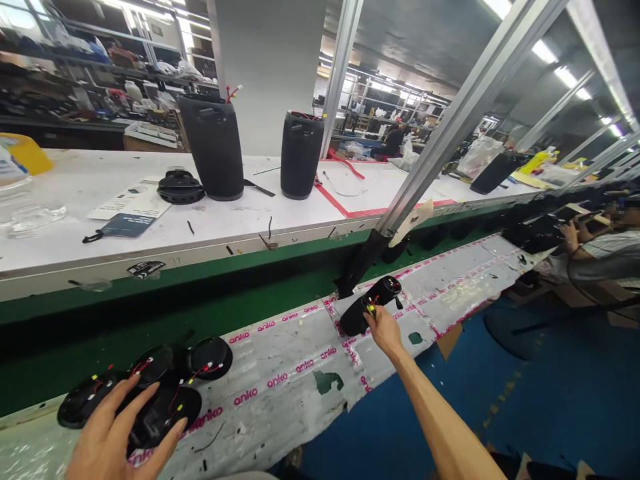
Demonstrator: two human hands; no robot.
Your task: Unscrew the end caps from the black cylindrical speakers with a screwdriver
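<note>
My left hand [117,427] has its fingers spread over a cluster of round black speaker end caps. The nearest cap [183,403] lies under the fingers, with another cap [213,357] behind it; thin red and black wires with small connectors stick out of them. My right hand [385,330] is closed at the side of a black cylindrical speaker housing [356,317] lying aslant on the bench. Its fingertips pinch red wires with a yellow connector [371,309] against the housing; whether they also grip the housing is unclear. The housing's far end shows red wires inside.
A white shelf [240,223] runs above the green strip, carrying two upright speaker housings [215,150] and a black round part [180,187]. A metal post [450,113] slants up from it. The plastic-covered bench [280,353] extends right towards a co-worker [600,243].
</note>
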